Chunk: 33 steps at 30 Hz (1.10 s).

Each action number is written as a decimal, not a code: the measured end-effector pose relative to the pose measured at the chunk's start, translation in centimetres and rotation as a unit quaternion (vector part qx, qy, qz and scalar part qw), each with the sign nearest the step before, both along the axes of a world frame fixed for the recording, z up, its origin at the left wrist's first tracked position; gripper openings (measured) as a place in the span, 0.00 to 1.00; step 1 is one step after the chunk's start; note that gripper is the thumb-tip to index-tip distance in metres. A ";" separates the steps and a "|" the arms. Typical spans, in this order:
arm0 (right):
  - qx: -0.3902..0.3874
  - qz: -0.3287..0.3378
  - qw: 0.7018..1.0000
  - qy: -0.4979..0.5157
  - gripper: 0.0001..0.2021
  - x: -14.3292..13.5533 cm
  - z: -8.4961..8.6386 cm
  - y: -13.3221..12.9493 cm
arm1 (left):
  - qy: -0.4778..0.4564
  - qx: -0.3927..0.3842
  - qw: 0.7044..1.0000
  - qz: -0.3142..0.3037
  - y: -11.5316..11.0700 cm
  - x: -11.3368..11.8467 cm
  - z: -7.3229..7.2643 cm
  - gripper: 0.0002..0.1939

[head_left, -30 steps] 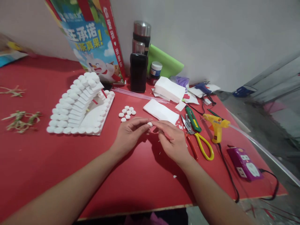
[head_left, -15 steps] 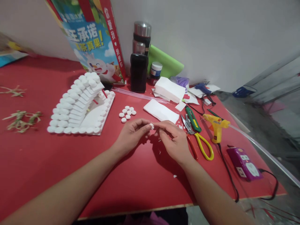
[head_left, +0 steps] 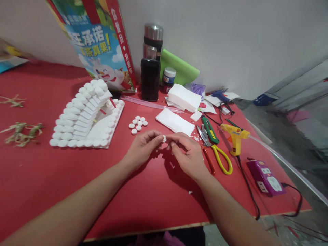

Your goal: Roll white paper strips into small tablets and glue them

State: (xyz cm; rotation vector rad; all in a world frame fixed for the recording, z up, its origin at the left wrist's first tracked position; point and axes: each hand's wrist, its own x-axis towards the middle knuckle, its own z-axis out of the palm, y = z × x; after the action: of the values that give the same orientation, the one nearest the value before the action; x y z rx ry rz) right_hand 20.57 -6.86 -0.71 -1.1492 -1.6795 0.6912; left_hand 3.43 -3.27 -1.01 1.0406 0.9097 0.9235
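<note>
My left hand (head_left: 143,147) pinches a small white piece (head_left: 164,138) between thumb and forefinger above the red table. My right hand (head_left: 188,153) is closed beside it, its fingertips close to the piece; whether they touch or hold anything is too small to tell. Several round white discs (head_left: 138,123) lie just beyond my left hand. A folded white sheet (head_left: 175,122) lies beyond my right hand. To the left stands a white model (head_left: 84,118) with stepped pieces and rows of white discs.
Right of my hands lie scissors (head_left: 221,160), a green cutter (head_left: 210,130), a yellow glue gun (head_left: 235,138) and a purple power box (head_left: 265,177). Behind stand a black phone (head_left: 150,80), a flask (head_left: 153,37) and a printed bag (head_left: 99,44). Straw knots (head_left: 23,133) lie far left.
The view has shifted slightly, so the table objects appear a little further left. Both hands stay close together, and my right fingertips have shifted slightly around the white piece.
</note>
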 end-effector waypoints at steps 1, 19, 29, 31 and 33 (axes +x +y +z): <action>-0.008 -0.001 1.000 0.007 0.13 0.0 0.0 0.0 | -0.003 0.000 1.000 -0.003 0.0 0.0 0.0 0.20; 0.034 0.022 0.999 -0.005 0.18 -0.4 -0.3 -0.2 | -0.022 -0.020 0.999 -0.029 0.3 -0.6 -1.1 0.21; 0.097 0.021 0.993 -0.067 0.18 -0.6 -0.6 -0.1 | -0.029 -0.028 0.999 -0.021 0.3 -0.6 -1.4 0.21; 0.116 0.020 0.989 -0.085 0.18 -0.6 -0.7 -0.1 | -0.029 -0.028 0.999 -0.023 0.3 -0.6 -1.4 0.21; 0.132 0.021 0.986 -0.102 0.18 -0.5 -0.7 -0.1 | -0.030 -0.030 0.999 -0.023 0.4 -0.6 -1.3 0.21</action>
State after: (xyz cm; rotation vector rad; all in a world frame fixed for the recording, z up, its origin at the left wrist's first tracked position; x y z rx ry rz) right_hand 20.08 -6.99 -1.44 -1.0245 -1.9076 0.3692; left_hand 2.83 -2.88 -2.35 0.9747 0.8558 0.8801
